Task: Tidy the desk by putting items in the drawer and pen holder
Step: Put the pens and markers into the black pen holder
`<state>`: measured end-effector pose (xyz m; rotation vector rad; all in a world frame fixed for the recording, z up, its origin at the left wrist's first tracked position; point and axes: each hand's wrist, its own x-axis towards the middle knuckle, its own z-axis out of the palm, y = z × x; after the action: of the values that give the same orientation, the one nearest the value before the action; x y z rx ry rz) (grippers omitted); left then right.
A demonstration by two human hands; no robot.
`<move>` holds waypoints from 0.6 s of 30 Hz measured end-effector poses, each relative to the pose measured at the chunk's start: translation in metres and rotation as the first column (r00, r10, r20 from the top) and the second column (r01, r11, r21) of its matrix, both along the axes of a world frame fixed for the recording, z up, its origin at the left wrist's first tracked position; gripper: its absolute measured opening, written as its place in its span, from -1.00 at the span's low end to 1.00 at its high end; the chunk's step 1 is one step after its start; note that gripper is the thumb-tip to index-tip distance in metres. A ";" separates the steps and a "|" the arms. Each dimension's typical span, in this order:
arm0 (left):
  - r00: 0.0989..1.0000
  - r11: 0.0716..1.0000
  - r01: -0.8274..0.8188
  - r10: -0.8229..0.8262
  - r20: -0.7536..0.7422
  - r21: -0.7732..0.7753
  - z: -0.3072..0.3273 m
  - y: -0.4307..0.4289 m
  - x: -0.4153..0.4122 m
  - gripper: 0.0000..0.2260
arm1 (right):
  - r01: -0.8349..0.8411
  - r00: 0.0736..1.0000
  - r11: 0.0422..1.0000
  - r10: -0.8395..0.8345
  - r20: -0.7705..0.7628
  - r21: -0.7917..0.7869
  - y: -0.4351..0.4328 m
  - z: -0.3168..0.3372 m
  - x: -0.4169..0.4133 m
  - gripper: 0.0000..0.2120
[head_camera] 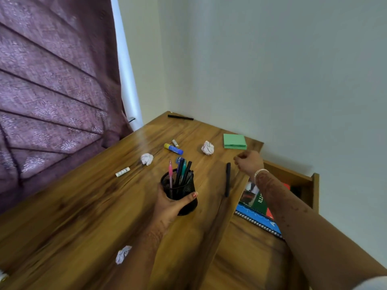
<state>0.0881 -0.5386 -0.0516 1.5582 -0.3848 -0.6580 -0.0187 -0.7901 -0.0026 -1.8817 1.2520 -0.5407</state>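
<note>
Your left hand (170,206) grips the mesh pen holder (185,188) mid-desk. Your right hand (249,162) is curled just beside a black pen (227,178); whether it holds anything is unclear. The pen looks light, stiff and likely to roll, so pinch it mid-barrel.

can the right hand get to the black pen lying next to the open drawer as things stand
Probably yes: the right hand hovers just beside the black pen on the wooden desk, nothing lies between them, and its curled fingers look empty.
</note>
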 end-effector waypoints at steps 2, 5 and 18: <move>1.000 1.000 0.001 -0.001 0.016 -0.007 -0.003 -0.001 0.000 -0.06 | -0.032 0.991 0.998 0.025 -0.134 -0.052 0.007 -0.013 -0.003 -0.79; 0.999 1.000 0.014 -0.014 0.047 -0.015 -0.004 -0.001 -0.001 -0.08 | -0.135 0.942 0.988 0.106 -0.319 -0.073 0.023 -0.024 0.002 -0.67; 0.996 0.999 0.007 -0.011 0.088 0.048 -0.001 0.002 -0.004 -0.07 | -0.237 0.902 0.971 0.212 -0.376 -0.021 0.041 -0.020 0.023 -0.42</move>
<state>0.0841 -0.5366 -0.0524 1.6358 -0.4455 -0.6105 0.0044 -0.7490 -0.0222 -2.2219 1.2364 -0.1015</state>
